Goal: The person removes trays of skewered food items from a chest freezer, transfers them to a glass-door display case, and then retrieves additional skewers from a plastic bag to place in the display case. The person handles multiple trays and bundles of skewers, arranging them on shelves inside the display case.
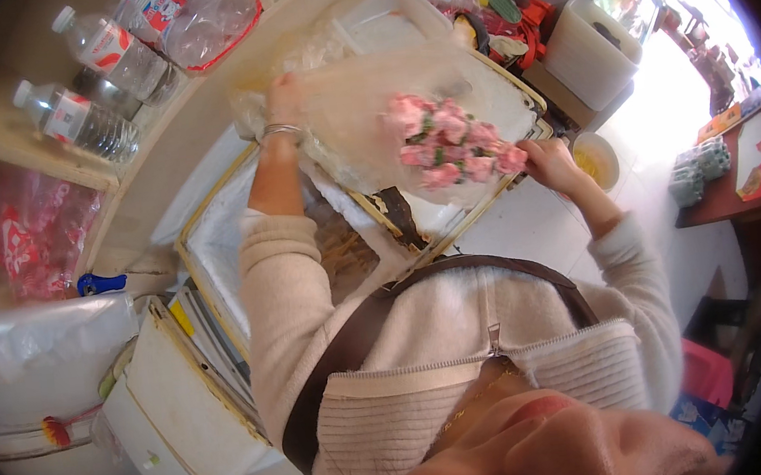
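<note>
A bunch of small pink flowers (445, 143) with green leaves shows against a translucent plastic sheet or bag (343, 102), spread in front of me and slightly blurred. I cannot tell whether the flowers lie inside the plastic or on it. My left hand (285, 99), bracelets at its wrist, grips the plastic's far left part; its fingers are partly hidden. At the lower right end of the bunch, my right hand (551, 164) pinches the edge beside the last blooms. Both hands are above an open chest freezer (211, 209) with white, frosty walls and yellowed rims.
Water bottles (76, 121) and bagged goods stand on a wooden shelf (16, 118) at the left. Tan pieces (345, 250) lie inside the freezer. A white bin (591, 53) and a yellowish bowl (595, 159) are at the right, near a dark red table (737, 186).
</note>
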A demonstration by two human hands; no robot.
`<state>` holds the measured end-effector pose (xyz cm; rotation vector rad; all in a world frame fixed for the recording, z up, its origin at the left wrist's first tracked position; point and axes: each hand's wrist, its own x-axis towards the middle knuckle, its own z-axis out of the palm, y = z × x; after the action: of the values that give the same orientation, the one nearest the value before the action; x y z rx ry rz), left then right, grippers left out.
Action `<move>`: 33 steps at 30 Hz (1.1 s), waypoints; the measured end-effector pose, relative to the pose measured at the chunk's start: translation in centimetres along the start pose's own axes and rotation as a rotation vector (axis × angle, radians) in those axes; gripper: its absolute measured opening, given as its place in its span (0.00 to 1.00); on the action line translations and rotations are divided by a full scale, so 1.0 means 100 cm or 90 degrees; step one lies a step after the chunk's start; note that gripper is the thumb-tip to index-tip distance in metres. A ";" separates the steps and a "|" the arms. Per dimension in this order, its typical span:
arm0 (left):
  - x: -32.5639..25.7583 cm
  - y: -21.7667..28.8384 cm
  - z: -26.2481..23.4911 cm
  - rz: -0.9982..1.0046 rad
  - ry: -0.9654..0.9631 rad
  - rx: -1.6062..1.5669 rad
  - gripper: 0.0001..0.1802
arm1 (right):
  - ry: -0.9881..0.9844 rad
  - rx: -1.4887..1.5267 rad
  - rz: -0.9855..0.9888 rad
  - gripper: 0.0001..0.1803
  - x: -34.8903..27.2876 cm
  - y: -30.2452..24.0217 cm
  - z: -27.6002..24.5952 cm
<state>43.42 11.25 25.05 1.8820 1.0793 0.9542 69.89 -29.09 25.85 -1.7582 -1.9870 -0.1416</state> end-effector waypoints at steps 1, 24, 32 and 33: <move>0.002 -0.010 -0.006 -0.030 0.045 -0.066 0.15 | 0.033 0.007 0.010 0.09 -0.007 -0.001 -0.003; -0.082 0.052 0.026 0.518 -0.396 0.434 0.27 | -0.065 0.338 0.376 0.11 -0.008 0.009 0.002; -0.073 0.019 0.034 0.812 -0.230 0.468 0.06 | -0.118 0.536 0.396 0.09 -0.023 0.012 -0.015; -0.074 0.016 0.033 0.805 -0.225 0.464 0.05 | -0.123 0.543 0.428 0.09 -0.027 0.012 -0.016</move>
<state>44.11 3.23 23.31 3.2757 -0.1724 0.7838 71.64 -31.91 25.83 -1.7248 -1.1464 0.9697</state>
